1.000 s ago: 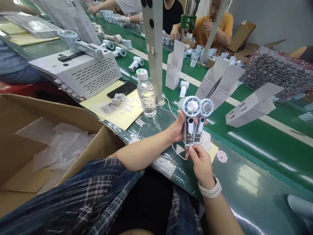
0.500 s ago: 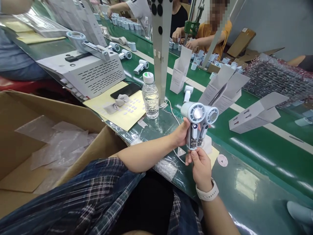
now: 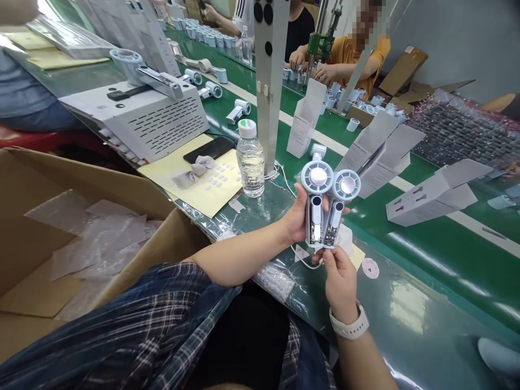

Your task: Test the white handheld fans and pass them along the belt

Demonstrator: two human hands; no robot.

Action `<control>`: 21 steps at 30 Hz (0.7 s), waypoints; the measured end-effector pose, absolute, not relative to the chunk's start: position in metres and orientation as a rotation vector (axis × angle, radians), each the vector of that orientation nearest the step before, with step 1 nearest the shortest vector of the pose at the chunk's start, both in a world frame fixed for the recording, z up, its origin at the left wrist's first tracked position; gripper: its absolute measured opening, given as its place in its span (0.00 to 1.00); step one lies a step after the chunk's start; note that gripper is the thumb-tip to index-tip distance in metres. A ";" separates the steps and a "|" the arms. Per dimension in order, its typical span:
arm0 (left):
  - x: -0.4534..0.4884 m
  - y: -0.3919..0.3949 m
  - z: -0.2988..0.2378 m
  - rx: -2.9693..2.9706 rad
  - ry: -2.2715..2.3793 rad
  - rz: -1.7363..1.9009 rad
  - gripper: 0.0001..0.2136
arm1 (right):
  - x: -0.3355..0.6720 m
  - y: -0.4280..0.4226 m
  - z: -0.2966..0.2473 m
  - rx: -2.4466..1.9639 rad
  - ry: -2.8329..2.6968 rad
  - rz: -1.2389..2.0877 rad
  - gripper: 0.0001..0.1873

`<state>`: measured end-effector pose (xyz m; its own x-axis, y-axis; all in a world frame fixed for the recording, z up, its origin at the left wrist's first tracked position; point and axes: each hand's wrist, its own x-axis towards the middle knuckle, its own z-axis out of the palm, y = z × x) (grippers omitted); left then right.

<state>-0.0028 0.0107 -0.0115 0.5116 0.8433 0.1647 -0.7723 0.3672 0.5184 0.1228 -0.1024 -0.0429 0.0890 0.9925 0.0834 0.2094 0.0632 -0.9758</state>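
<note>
My left hand [image 3: 297, 219] is wrapped around two pale blue handheld fans side by side. The left fan [image 3: 317, 179] and the right fan [image 3: 346, 186] stand upright with their round heads facing me. Both handles have uncovered fronts, with circuit parts showing below a pale strip and a dark round display. My right hand [image 3: 340, 279], with a white watch band at the wrist, is pinched at the foot of the right fan's handle. A white cable [image 3: 305, 264] runs to its fingertips; the plug is hidden.
A water bottle [image 3: 250, 162] stands by a metal post [image 3: 267, 97]. Yellow paper [image 3: 203, 200] holds small labels and a phone [image 3: 209, 149]. Open white boxes [image 3: 430, 197] and other fans [image 3: 239, 110] line the green belt. A carton [image 3: 162, 254] is at left; co-workers sit opposite.
Both fans have turned to face me more squarely. My right hand has shifted slightly right, from the left fan's foot to the right fan's. The left fan's lit display is now dark.
</note>
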 end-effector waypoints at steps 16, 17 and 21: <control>0.003 0.002 -0.015 0.733 0.211 1.133 0.39 | 0.119 -0.101 -0.046 -1.278 -1.220 1.015 0.18; 0.003 0.001 -0.013 0.715 0.209 1.141 0.39 | 0.119 -0.102 -0.044 -1.303 -1.241 0.953 0.18; 0.000 0.000 -0.009 0.671 0.202 1.214 0.36 | 0.120 -0.104 -0.041 -1.289 -1.337 0.763 0.18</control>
<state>0.0004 0.0001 -0.0093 0.3592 0.9110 0.2026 -0.7959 0.1857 0.5762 0.1203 -0.1038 -0.0411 0.1632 0.9527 0.2565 0.2642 0.2083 -0.9417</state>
